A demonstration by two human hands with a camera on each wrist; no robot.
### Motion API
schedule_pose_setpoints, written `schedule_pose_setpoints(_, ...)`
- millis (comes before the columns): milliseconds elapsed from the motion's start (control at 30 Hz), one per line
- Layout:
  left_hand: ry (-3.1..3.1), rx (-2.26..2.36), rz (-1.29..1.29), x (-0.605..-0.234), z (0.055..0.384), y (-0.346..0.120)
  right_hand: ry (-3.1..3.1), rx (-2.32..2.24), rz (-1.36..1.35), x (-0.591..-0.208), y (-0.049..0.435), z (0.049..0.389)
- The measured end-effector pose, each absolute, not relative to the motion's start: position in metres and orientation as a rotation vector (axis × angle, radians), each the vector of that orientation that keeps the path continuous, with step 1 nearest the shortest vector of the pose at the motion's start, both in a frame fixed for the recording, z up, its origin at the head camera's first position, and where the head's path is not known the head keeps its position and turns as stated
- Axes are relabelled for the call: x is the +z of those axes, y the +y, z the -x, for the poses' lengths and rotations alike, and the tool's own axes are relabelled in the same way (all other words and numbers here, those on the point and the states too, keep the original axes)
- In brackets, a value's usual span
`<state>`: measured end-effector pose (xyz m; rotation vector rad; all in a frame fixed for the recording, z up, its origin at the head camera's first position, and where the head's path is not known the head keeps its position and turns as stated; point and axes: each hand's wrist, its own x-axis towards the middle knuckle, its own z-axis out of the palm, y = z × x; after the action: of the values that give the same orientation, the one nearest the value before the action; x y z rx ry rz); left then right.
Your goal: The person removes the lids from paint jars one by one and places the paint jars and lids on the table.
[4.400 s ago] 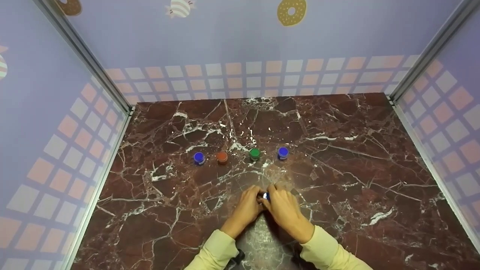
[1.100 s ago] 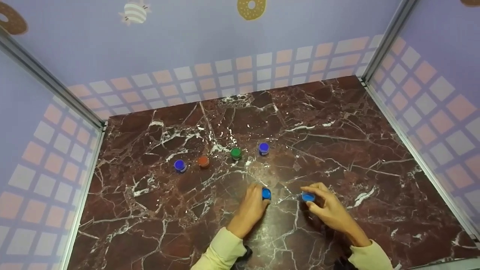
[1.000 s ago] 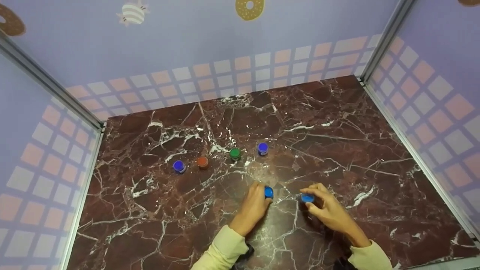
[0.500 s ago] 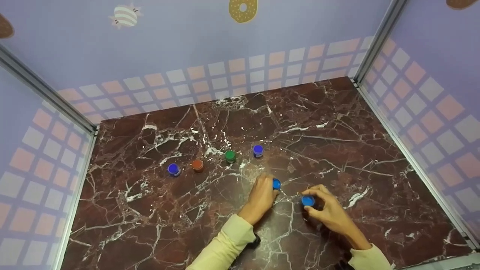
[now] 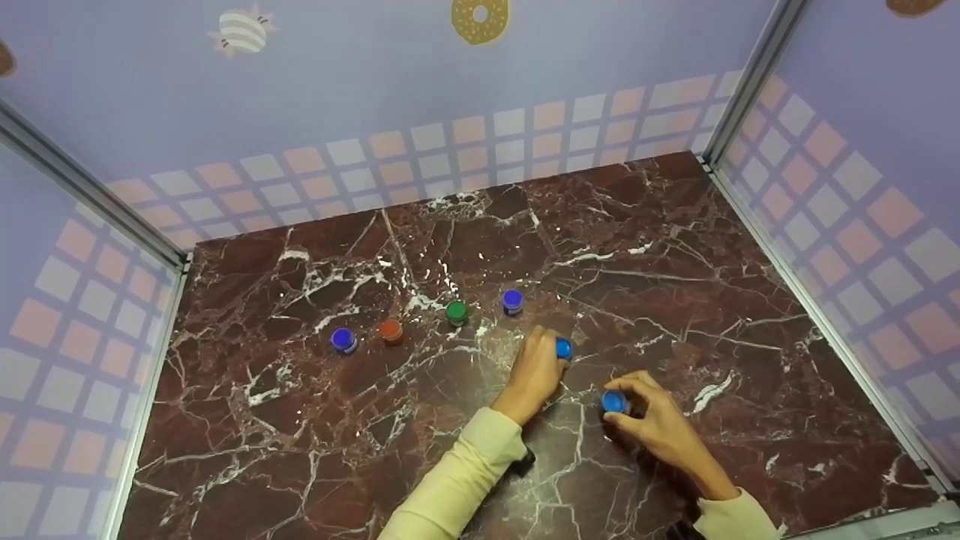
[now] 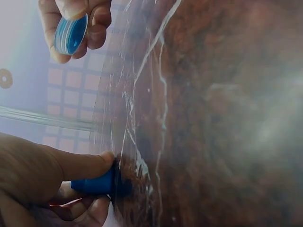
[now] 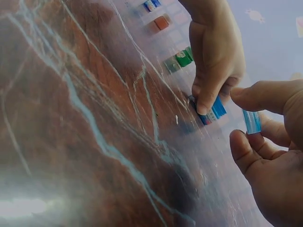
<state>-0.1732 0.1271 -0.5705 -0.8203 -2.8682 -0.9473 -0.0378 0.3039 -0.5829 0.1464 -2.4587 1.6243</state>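
Observation:
My left hand (image 5: 536, 371) grips a small blue paint jar (image 5: 564, 349) low on the marble table, forward of the right hand. In the left wrist view, thumb and fingers pinch the sides of this jar (image 6: 97, 183), its end right at the table surface. My right hand (image 5: 654, 416) pinches a blue lid (image 5: 613, 403) between thumb and fingers, its hollow side facing up. The right wrist view has the lid (image 7: 252, 122) as a thin, ridged, light blue disc, raised off the table and apart from the jar (image 7: 217, 109).
Forward and left stands a row of paint jars: a dark blue one (image 5: 343, 340), an orange one (image 5: 391, 331), a green one (image 5: 457, 312) and another dark blue one (image 5: 512, 301). Patterned panels (image 5: 420, 75) enclose the table (image 5: 300, 450) at back and sides.
Both hands were together around one jar; they then parted, lid in the right. My left hand has since moved forward and right with the jar. The right hand has tilted the lid slightly.

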Motion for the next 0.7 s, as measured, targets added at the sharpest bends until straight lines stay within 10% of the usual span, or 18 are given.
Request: schedule_pose_setpoints(700, -2.893, -0.998, 0.699, -0.571, 0.213, 0.166, -2.508, 1.514, -0.117, -0.557, 0.29, 0.033)
